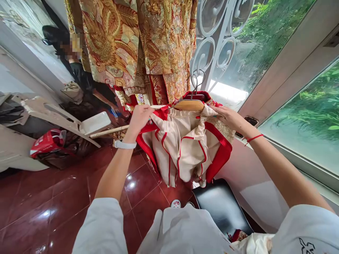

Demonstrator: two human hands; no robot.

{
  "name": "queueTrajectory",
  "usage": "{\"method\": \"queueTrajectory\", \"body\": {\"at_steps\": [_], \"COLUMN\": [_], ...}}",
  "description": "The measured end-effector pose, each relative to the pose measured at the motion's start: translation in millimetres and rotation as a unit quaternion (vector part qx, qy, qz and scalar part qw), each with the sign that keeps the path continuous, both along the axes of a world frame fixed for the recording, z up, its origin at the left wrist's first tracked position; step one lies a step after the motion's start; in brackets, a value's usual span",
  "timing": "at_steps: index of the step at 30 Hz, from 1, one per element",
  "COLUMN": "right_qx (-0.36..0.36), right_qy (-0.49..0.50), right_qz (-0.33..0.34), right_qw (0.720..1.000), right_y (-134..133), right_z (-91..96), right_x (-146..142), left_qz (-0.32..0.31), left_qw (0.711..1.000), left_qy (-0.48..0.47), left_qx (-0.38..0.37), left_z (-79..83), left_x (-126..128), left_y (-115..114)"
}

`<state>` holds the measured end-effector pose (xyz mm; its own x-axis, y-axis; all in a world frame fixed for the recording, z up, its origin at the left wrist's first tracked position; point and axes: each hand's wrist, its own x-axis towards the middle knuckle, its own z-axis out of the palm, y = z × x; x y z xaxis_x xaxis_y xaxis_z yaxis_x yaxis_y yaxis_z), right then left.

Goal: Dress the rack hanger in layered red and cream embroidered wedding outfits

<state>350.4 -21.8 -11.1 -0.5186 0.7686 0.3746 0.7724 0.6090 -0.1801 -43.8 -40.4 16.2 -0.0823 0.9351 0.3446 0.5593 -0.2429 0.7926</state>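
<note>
In front of me hangs a cream garment with red trim (172, 144), its pale lining side showing. It is on a wooden hanger (190, 104) whose metal hook points up toward the window grille. My left hand (141, 118) pinches the garment's upper left edge, close to a red part of the fabric. At the opposite side, my right hand (229, 118) grips the upper right edge, its fingertips partly hidden by the cloth. Between the two hands the fabric is spread sideways, and its lower edges hang loose above the floor.
Gold embroidered garments (164, 42) hang just beyond. A black chair (222, 206) stands at lower right with fabric on it. A tipped white chair (63, 116), a red bag (49, 143) and another person (84, 77) are at left. Windows (304, 106) line the right.
</note>
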Motion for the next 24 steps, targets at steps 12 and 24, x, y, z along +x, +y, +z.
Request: {"method": "queueTrajectory", "body": {"at_steps": [12, 24], "right_qx": [-0.002, -0.173], "right_qy": [-0.003, 0.239], "right_qz": [0.012, 0.047], "right_qw": [1.000, 0.954], "right_y": [-13.0, 26.5], "right_z": [-6.8, -17.5], "right_x": [-8.1, 8.8], "left_qz": [0.112, 0.120], "left_qw": [0.961, 0.983], "left_qy": [-0.077, 0.035], "left_qx": [0.240, 0.132], "left_z": [65.2, -54.6], "left_x": [90.3, 78.9], "left_y": [-36.7, -28.9]}}
